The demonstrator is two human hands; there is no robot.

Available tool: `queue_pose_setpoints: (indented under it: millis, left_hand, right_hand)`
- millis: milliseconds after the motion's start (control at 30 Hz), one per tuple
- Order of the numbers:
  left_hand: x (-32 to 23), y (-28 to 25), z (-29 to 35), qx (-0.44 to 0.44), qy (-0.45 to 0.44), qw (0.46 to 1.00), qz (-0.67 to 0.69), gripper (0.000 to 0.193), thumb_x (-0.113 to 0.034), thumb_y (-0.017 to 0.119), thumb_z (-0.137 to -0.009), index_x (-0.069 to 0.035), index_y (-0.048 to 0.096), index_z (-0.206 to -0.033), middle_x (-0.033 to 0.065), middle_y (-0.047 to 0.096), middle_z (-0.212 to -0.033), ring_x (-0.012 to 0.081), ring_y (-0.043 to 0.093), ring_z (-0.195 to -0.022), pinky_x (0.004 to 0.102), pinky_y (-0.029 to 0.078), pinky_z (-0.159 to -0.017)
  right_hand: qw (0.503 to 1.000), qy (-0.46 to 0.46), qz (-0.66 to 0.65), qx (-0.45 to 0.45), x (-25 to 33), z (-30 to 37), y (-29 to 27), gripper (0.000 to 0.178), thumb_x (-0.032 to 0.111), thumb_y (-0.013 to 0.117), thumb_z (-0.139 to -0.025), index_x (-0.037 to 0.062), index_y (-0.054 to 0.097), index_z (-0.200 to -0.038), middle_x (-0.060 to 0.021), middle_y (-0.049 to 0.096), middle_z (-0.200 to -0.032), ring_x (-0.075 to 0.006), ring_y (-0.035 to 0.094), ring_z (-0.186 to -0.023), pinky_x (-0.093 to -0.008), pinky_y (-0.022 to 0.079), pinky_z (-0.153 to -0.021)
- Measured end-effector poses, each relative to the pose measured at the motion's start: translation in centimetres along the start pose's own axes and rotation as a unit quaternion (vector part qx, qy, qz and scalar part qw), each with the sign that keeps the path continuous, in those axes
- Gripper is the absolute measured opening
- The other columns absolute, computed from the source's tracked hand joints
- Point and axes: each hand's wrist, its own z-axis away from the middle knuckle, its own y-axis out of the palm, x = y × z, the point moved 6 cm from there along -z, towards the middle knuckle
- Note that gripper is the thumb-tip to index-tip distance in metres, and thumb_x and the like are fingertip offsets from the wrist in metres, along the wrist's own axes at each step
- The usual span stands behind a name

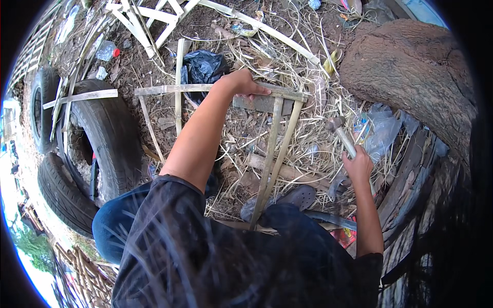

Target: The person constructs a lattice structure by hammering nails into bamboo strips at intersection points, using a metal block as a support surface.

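My left hand (242, 84) is closed over the far crosspiece of a bamboo-strip frame (287, 94), near its right corner. Two bamboo uprights (272, 143) run from that corner toward my lap and meet between my legs. Beneath the crosspiece, close to my left fingers, lies a grey block (262, 104), partly covered. My right hand (358, 164) grips a hammer (347, 141) by its pale handle, off to the right of the frame. The hammer's head (335, 123) points up and away from me, apart from the bamboo.
A thick tree trunk (400, 72) stands at the far right. Old tyres (110, 138) are on the left. Bamboo shavings (308, 149) litter the soil, with a black plastic bag (203, 66) and a clear bag (382, 131). A blade-like grey strip (334, 219) lies near my clog (299, 197).
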Motion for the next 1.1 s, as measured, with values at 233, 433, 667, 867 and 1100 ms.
queue_pose_setpoints:
  millis: [233, 433, 667, 867, 1100]
  left_hand:
    - [0.8, 0.0, -0.2, -0.011, -0.006, 1.000, -0.017, 0.059, -0.063, 0.075, -0.069, -0.006, 0.070, -0.060, 0.0078, 0.068, -0.066, 0.0222, 0.065, -0.065, 0.0355, 0.052, -0.066]
    - [0.5, 0.3, -1.0, -0.027, -0.017, 0.998, -0.049, 0.058, -0.069, 0.074, -0.065, -0.011, 0.076, -0.068, 0.0051, 0.072, -0.076, 0.0247, 0.069, -0.081, 0.0380, 0.051, -0.081]
    - [1.1, 0.1, -0.8, -0.008, -0.024, 0.999, -0.038, 0.057, -0.070, 0.073, -0.064, -0.013, 0.075, -0.065, 0.0045, 0.072, -0.075, 0.0227, 0.069, -0.080, 0.0366, 0.051, -0.081]
    - [0.0, -0.1, 0.1, -0.044, -0.010, 0.998, -0.043, 0.060, -0.067, 0.073, -0.068, -0.007, 0.074, -0.064, 0.0091, 0.070, -0.070, 0.0244, 0.068, -0.075, 0.0364, 0.052, -0.078]
    - [-0.9, 0.1, 0.2, -0.044, -0.014, 0.998, -0.035, 0.061, -0.068, 0.074, -0.067, -0.007, 0.075, -0.069, 0.0078, 0.072, -0.074, 0.0240, 0.069, -0.079, 0.0357, 0.051, -0.079]
  right_hand:
    - [0.949, -0.196, -0.240, -0.062, 15.5, -5.8, -3.8, 0.050, 0.028, 0.075, -0.079, 0.0057, 0.057, -0.120, -0.0145, 0.061, -0.106, -0.0308, 0.063, -0.093, -0.0391, 0.051, -0.082]
    - [0.929, -0.300, -0.205, -0.072, 22.2, -9.3, -0.3, 0.036, 0.027, 0.074, -0.080, 0.0066, 0.066, -0.109, -0.0114, 0.064, -0.099, -0.0297, 0.064, -0.091, -0.0399, 0.053, -0.080]
    - [0.931, -0.283, -0.190, -0.132, 23.0, -8.8, 0.9, 0.009, 0.014, 0.071, -0.080, 0.0060, 0.068, -0.079, -0.0085, 0.063, -0.080, -0.0271, 0.063, -0.078, -0.0390, 0.052, -0.070]
    - [0.929, -0.205, -0.287, -0.115, 21.8, -9.6, 1.2, 0.009, 0.014, 0.070, -0.079, 0.0051, 0.069, -0.076, -0.0097, 0.064, -0.079, -0.0291, 0.063, -0.077, -0.0388, 0.051, -0.070]
    - [0.925, -0.154, -0.330, -0.110, 20.6, -10.1, 1.9, 0.011, 0.015, 0.073, -0.078, 0.0041, 0.069, -0.077, -0.0110, 0.066, -0.082, -0.0311, 0.063, -0.079, -0.0403, 0.050, -0.072]
